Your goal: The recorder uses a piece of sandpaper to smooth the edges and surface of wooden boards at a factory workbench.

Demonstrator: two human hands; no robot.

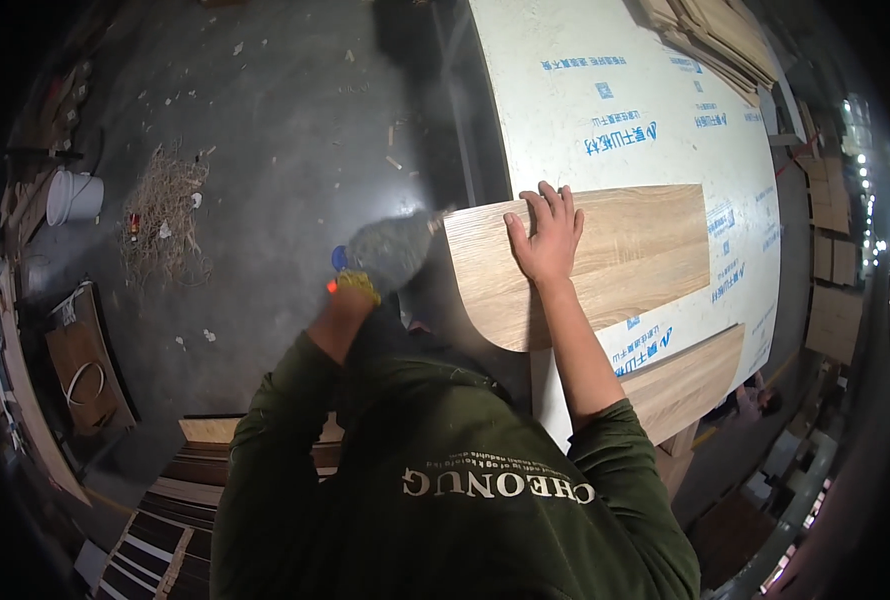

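Note:
A wood-grain board (625, 235) with one rounded corner lies on a white-topped table, its left end jutting past the table edge. My right hand (547, 242), bare, rests palm down on the board near its far edge, with the fingers spread. To the left, my left hand (397, 248) wears a dark glove with a yellow cuff (362, 284). It is smeared by motion beside the board's left end. Its fingers, and anything in them, cannot be made out. A small blue spot shows by the wrist.
The white table (655, 150) bears blue print. A second wood-grain board (690, 380) lies nearer, and stacked boards (710, 40) lie at the far right. On the grey floor are a white bucket (75, 198) and a heap of tangled strips (165, 220). Panels (160, 500) are stacked behind me at left.

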